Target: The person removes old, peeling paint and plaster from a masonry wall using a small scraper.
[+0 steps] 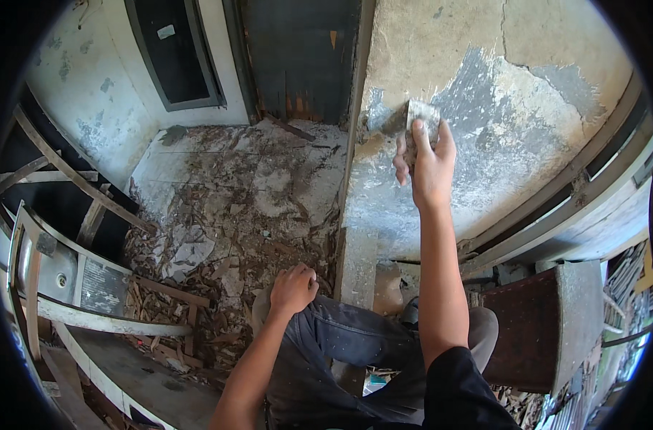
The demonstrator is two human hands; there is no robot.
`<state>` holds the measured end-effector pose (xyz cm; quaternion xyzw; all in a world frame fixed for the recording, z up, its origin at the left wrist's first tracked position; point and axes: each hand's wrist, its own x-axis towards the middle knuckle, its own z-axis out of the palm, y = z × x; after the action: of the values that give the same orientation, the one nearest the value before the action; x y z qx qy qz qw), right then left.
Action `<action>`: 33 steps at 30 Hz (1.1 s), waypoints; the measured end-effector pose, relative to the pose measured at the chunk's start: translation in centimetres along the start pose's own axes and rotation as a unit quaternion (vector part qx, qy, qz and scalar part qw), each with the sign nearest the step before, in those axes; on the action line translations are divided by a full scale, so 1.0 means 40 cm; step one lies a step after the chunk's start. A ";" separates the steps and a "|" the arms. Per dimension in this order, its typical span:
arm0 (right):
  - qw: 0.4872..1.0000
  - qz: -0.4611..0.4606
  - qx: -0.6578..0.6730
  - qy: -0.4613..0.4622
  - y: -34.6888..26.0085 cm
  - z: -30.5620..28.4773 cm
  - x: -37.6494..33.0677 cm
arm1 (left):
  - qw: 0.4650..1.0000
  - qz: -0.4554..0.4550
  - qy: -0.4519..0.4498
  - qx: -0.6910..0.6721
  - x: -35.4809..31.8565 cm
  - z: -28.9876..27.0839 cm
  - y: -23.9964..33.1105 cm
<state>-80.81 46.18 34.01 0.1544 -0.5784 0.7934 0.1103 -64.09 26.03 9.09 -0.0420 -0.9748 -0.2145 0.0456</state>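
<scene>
Against a patchy grey wall point(513, 107), the right hand point(427, 165) grips a putty knife point(421, 118); the left hand point(293, 288) rests clenched on a knee point(326, 326).

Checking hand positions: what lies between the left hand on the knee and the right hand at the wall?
Head view: between left hand and right hand, only bare patchy wall.
</scene>
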 end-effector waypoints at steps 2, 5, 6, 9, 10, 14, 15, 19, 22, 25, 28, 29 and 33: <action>1.000 0.018 -0.007 -0.003 0.025 -0.013 -0.013 | 0.999 0.013 0.033 0.009 0.002 0.004 0.012; 1.000 0.016 -0.005 -0.018 0.023 -0.020 -0.018 | 0.999 -0.015 -0.030 0.007 -0.006 -0.010 0.015; 1.000 0.002 -0.017 -0.012 0.010 -0.020 -0.001 | 0.999 -0.017 -0.033 0.005 -0.002 -0.005 0.018; 1.000 0.026 0.002 -0.005 -0.009 0.003 -0.005 | 1.000 -0.022 -0.022 0.005 -0.001 -0.008 0.012; 1.000 0.023 0.006 -0.007 -0.001 0.000 -0.008 | 0.999 -0.026 -0.032 0.002 0.002 -0.009 0.018; 0.999 0.015 -0.035 -0.004 0.001 -0.015 -0.002 | 1.000 0.009 0.016 0.014 0.004 0.008 0.004; 0.999 -0.005 -0.041 -0.010 -0.014 -0.014 0.007 | 1.000 0.009 0.010 0.014 0.003 0.009 0.007; 0.999 -0.012 -0.017 -0.034 -0.023 0.001 0.007 | 1.000 -0.020 -0.009 -0.006 0.001 -0.007 0.017; 0.998 0.035 -0.043 -0.003 0.026 -0.017 -0.029 | 1.000 -0.019 -0.019 0.004 0.003 -0.009 0.022; 0.999 -0.002 -0.033 -0.028 0.029 -0.025 -0.012 | 1.000 -0.011 -0.008 -0.003 -0.002 0.001 0.017; 1.000 0.014 -0.018 0.005 0.013 0.017 -0.011 | 1.000 -0.017 -0.008 -0.006 0.009 -0.016 0.018; 1.000 0.010 -0.018 0.015 0.012 0.023 -0.009 | 1.000 -0.015 -0.009 -0.006 0.007 -0.012 0.017; 0.999 0.030 -0.025 0.015 0.050 -0.006 -0.026 | 1.000 0.000 0.006 0.005 0.005 0.007 0.002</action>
<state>-80.58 45.81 31.76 0.1220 -0.6008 0.7838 0.0995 -64.30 26.23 8.89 -0.0402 -0.9756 -0.2095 0.0521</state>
